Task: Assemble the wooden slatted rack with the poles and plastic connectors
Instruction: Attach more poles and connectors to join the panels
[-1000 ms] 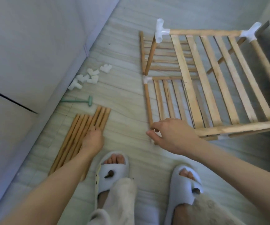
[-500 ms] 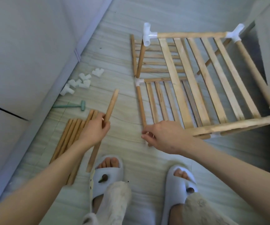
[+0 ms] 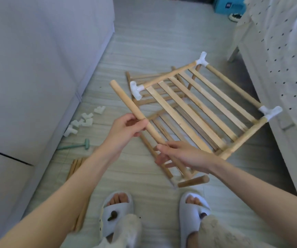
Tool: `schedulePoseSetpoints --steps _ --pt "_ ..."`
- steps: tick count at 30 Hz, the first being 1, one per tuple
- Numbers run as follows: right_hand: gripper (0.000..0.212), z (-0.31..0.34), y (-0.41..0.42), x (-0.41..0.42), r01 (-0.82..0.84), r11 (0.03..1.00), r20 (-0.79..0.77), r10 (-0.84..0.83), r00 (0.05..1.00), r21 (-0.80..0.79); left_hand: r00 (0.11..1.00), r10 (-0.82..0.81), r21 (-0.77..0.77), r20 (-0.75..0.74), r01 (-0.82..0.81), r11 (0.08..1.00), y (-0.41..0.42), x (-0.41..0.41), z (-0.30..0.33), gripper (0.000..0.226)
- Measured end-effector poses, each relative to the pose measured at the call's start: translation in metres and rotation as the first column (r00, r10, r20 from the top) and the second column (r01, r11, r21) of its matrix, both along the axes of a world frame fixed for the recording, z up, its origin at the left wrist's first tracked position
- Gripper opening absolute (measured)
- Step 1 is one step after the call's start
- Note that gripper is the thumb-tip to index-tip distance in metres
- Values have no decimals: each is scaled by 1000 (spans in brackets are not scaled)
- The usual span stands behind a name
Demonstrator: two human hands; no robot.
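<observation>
A wooden pole (image 3: 126, 102) slants in the air above the floor. My left hand (image 3: 126, 127) grips it near its middle, and my right hand (image 3: 183, 154) grips its lower end. Behind it the part-built slatted rack (image 3: 194, 104) stands tilted on the floor, with white plastic connectors (image 3: 136, 89) on three of its corners. Under the rack lie more slatted panels (image 3: 155, 126). A short pole end (image 3: 194, 181) sticks out near my right wrist. Spare poles (image 3: 75, 165) lie on the floor beneath my left forearm.
Loose white connectors (image 3: 83, 121) and a green mallet (image 3: 78, 145) lie by the white cabinet (image 3: 37, 68) on the left. A bed with a dotted cover (image 3: 278, 59) runs along the right. My slippered feet (image 3: 117, 210) stand at the bottom.
My left hand lifted one pole off the floor pile and carried it rightward. My right hand left the rack's corner and took the pole's lower end. The view tilted upward.
</observation>
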State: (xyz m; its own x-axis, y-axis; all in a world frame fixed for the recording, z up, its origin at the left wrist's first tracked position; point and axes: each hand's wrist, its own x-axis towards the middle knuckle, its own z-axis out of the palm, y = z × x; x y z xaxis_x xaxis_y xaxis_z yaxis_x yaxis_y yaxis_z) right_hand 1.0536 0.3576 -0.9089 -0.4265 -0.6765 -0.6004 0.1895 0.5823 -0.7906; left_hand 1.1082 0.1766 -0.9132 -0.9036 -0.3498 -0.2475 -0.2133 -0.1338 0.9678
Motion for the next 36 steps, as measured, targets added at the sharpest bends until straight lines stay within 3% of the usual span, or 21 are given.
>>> schedulePoseSetpoints --steps 2,4,7,10,13,16,19,24,29,31,33,36 --pt "38 -1 -4 0 128 988 -64 -134 989 -84 1000 -13 -69 -28 11 998 2 -12 2 6" --pt "33 -2 -4 -7 227 965 -117 -243 963 -134 994 76 -191 -76 -89 978 -6 -30 -1 10" --pt "24 0 1 -22 362 910 -76 -383 921 -200 965 232 -490 -126 -264 831 -36 -67 -12 32" --pt "17 -3 8 -28 441 881 -48 -455 889 -171 992 123 -577 20 -89 812 -62 -105 -25 60" --pt "15 -9 17 -31 429 897 -164 -441 883 -103 996 -24 -556 87 68 829 -65 -124 -36 48" --pt "19 -14 23 -38 463 886 -201 -461 865 -38 1000 22 -591 11 -11 806 -64 -124 -46 29" --pt "20 -18 27 -41 416 910 -305 -393 868 11 1000 26 -632 -7 -25 775 -68 -115 -49 16" --pt "17 -13 41 -48 317 940 -408 -240 881 130 999 34 -647 6 -22 762 -55 -75 -42 13" --pt "21 -10 56 -46 229 918 -606 16 795 324 999 32 -694 -20 -37 720 -24 -28 -33 13" --pt "8 -10 63 -42 238 915 -628 20 778 325 999 40 -697 -17 -41 716 -14 -12 -34 13" --pt "19 -7 69 -35 239 926 -617 -9 787 291 997 73 -697 -10 -59 714 -8 1 -38 12" --pt "27 -4 77 -22 166 933 -642 85 762 320 996 86 -723 -34 -84 685 -4 12 -42 12"
